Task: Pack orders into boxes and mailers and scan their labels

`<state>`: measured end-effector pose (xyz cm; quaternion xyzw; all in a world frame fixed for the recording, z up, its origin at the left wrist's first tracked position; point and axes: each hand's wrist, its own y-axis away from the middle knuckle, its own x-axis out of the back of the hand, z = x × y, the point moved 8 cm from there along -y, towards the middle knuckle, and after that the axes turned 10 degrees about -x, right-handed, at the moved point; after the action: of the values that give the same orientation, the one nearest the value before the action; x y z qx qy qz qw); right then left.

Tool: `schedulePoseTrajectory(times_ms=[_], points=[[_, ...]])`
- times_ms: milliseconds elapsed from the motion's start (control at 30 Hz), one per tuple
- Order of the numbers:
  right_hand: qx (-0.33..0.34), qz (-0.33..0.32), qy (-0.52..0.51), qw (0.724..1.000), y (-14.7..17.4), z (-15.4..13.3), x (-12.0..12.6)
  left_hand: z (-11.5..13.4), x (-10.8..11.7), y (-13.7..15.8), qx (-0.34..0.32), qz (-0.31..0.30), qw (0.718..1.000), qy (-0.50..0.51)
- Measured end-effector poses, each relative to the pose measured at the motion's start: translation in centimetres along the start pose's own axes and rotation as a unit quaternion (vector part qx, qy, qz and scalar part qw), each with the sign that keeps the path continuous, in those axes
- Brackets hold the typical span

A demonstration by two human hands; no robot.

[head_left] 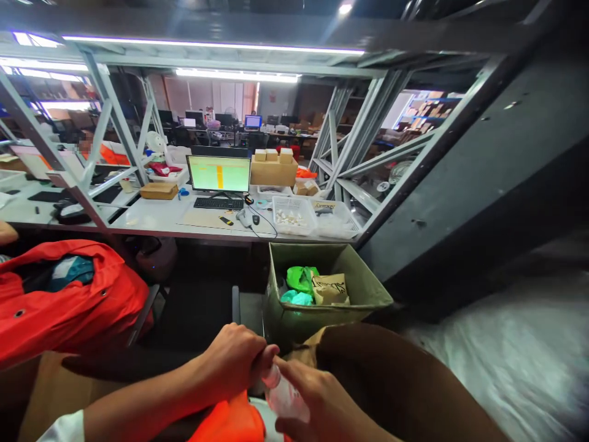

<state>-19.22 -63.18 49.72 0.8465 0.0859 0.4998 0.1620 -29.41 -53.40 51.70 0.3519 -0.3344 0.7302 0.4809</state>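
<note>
A clear plastic bottle is tilted low in the middle of the head view, its neck toward the upper left. My right hand is wrapped round its body. My left hand is closed at the top of the bottle, fingers curled about the mouth end; whether a cap is there is hidden. Under my forearms lies bright orange cloth. Just beyond my hands stands an olive fabric bin holding green and teal plastic bags and a brown paper bag.
A large open brown bag or carton is at my right, beside shiny plastic wrap. A red jacket hangs over a chair at left. Ahead, the white desk carries a monitor, keyboard, scanner and plastic baskets. Metal posts frame it.
</note>
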Motion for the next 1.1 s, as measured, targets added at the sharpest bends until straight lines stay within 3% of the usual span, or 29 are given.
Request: schedulePoseTrajectory(times_ms=[133, 233, 333, 467, 533, 633, 700, 767, 967, 1100], points=[[0.002, -0.005, 0.039, 0.999, -4.4, 2.5, 1.6, -2.0, 0.8, -3.3, 0.062, 0.004, 0.998, -0.023], [-0.023, -0.021, 0.07, 0.997, -7.6, 5.4, 2.6, -3.2, 0.5, -6.5, 0.071, 0.014, 0.997, -0.013], [-0.031, -0.014, 0.079, 0.996, -10.4, 9.3, 3.9, -4.0, -0.2, -10.7, 0.017, 0.016, 1.0, 0.012], [0.017, 0.018, 0.057, 0.998, -13.7, 15.2, 5.7, -5.1, -0.2, -16.4, -0.055, 0.019, 0.993, 0.103], [0.033, 0.03, 0.047, 0.998, -15.1, 18.0, 6.5, -6.5, 0.0, -19.0, -0.024, 0.007, 0.994, 0.11], [0.023, 0.014, 0.037, 0.999, -17.0, 21.3, 7.1, -9.1, -0.7, -22.0, 0.094, -0.09, 0.991, 0.038], [0.006, -0.002, 0.042, 0.999, -17.9, 22.7, 7.6, -9.7, -1.4, -23.6, 0.135, -0.163, 0.977, -0.007], [-0.026, -0.013, 0.055, 0.998, -18.5, 23.5, 8.4, -9.6, -1.8, -25.4, 0.136, -0.197, 0.971, -0.026], [-0.1, -0.023, 0.073, 0.992, -18.3, 24.6, 11.5, -10.1, -3.2, -30.4, 0.133, -0.193, 0.971, -0.052], [-0.102, -0.011, 0.031, 0.994, -17.8, 25.9, 13.1, -10.4, -4.8, -33.1, 0.06, -0.244, 0.965, -0.068]])
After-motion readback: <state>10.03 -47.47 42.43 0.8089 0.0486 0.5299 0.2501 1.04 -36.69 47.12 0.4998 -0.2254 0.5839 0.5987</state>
